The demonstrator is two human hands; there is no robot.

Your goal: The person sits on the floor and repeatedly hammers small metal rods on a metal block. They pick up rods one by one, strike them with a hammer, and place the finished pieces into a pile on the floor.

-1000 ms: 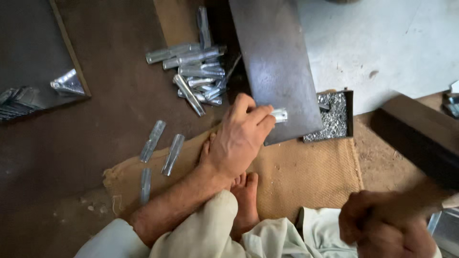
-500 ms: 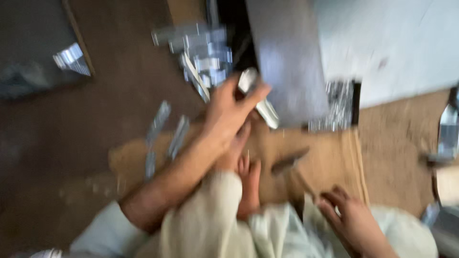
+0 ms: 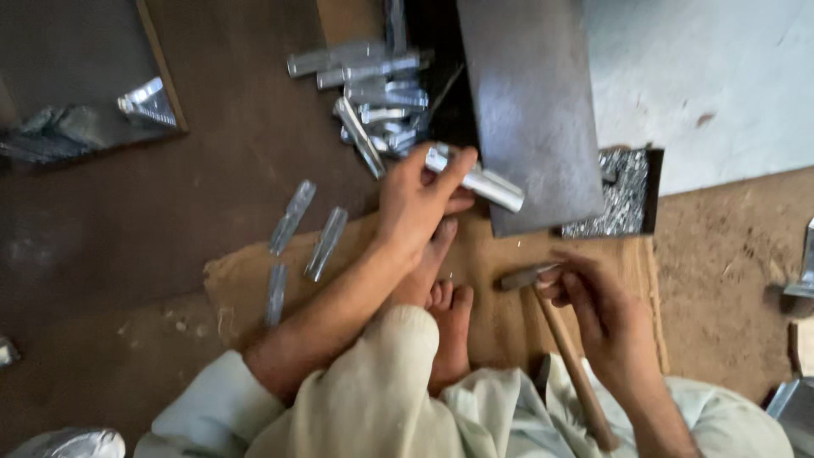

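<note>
My left hand (image 3: 420, 199) grips a short shiny metal tube piece (image 3: 479, 181), lifted and tilted over the near edge of a dark steel plate (image 3: 526, 93). Just below it my right hand (image 3: 606, 314) holds a wooden-handled hammer (image 3: 560, 339) near its head, the head resting low over a burlap mat (image 3: 509, 314). My bare foot (image 3: 445, 322) lies between the hands on the mat.
A pile of similar metal pieces (image 3: 373, 93) lies beyond my left hand. Three loose pieces (image 3: 305, 237) sit at the mat's left edge. A black tray of small metal bits (image 3: 623, 195) stands right of the plate. A framed dark board (image 3: 76, 76) is upper left.
My left hand lifted the metal piece off the plate's edge and turned it. My right hand brought the hammer down from the raised right side to rest on the mat.
</note>
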